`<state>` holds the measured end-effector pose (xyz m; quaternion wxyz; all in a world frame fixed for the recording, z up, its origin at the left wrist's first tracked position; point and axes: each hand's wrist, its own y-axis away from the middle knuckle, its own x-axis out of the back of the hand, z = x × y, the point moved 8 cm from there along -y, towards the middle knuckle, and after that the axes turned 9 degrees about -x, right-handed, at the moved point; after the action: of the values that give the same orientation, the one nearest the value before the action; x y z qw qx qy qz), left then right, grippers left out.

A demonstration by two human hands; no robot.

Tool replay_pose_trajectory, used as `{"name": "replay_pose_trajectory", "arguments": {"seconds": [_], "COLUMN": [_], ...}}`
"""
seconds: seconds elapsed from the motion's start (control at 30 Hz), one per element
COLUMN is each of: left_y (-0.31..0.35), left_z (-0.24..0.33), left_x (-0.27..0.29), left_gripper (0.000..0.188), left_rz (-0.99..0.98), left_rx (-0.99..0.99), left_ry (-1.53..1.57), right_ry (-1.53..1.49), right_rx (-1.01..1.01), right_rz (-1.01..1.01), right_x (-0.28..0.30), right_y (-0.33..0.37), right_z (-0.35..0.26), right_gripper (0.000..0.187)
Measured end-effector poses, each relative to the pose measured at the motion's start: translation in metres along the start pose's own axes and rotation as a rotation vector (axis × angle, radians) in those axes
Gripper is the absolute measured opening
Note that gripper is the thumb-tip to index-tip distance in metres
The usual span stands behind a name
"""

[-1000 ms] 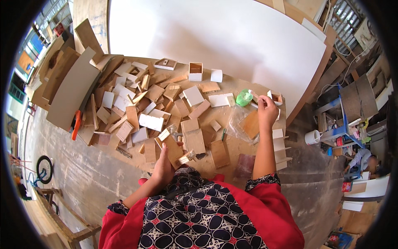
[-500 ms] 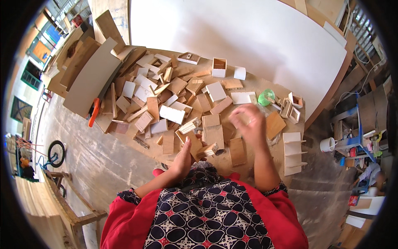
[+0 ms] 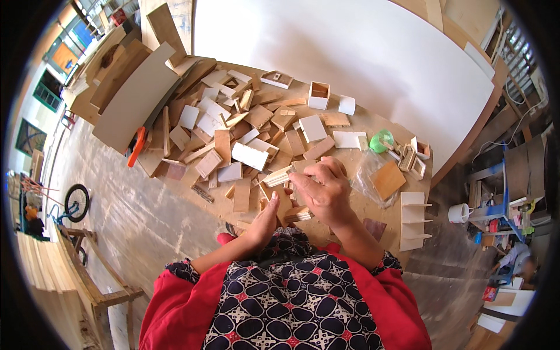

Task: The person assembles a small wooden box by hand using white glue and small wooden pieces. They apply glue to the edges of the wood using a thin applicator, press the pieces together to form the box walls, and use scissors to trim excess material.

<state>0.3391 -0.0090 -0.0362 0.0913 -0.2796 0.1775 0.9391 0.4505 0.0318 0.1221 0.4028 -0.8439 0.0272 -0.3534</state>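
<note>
My left hand [image 3: 263,226] is closed around a small wooden piece [image 3: 278,177], its thumb lying along the near side. Pale, layered strips stick out at the piece's upper and lower ends, with a flat board between them. My right hand [image 3: 322,191] is at the piece's right, fingers curled and the index fingertip at the end of the upper strip. Whether something small sits between those fingers is hidden. Just beyond both hands lies a heap of wooden offcuts [image 3: 222,140], some bare and some white-faced.
A green round container [image 3: 381,141] stands beyond my right hand, near clear plastic film [image 3: 366,175] and a square board [image 3: 388,179]. A white slotted rack [image 3: 413,220] lies at the table's right edge. An orange-handled tool [image 3: 136,147] rests at the left. A large white panel [image 3: 344,46] fills the back.
My right hand has come left and down from above the table to the end of the wooden piece. My left hand keeps its hold. The whole view has shifted slightly.
</note>
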Motion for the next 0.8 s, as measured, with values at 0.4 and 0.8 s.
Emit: {"name": "replay_pose_trajectory", "arguments": {"seconds": [0.4,0.8], "left_y": [-0.002,-0.001], "left_z": [0.001,0.006], "left_x": [0.002,0.007], "left_gripper": [0.054,0.059], "left_rz": [0.009,0.023], "left_rx": [-0.02,-0.055], "left_ry": [-0.134,-0.472], "right_ry": [0.068,-0.217], "right_rx": [-0.021,-0.287], "right_rz": [0.019,-0.05], "right_x": [-0.004,-0.011], "right_y": [0.002,0.002], "right_z": [0.003,0.022], "right_gripper": [0.018,0.006]}}
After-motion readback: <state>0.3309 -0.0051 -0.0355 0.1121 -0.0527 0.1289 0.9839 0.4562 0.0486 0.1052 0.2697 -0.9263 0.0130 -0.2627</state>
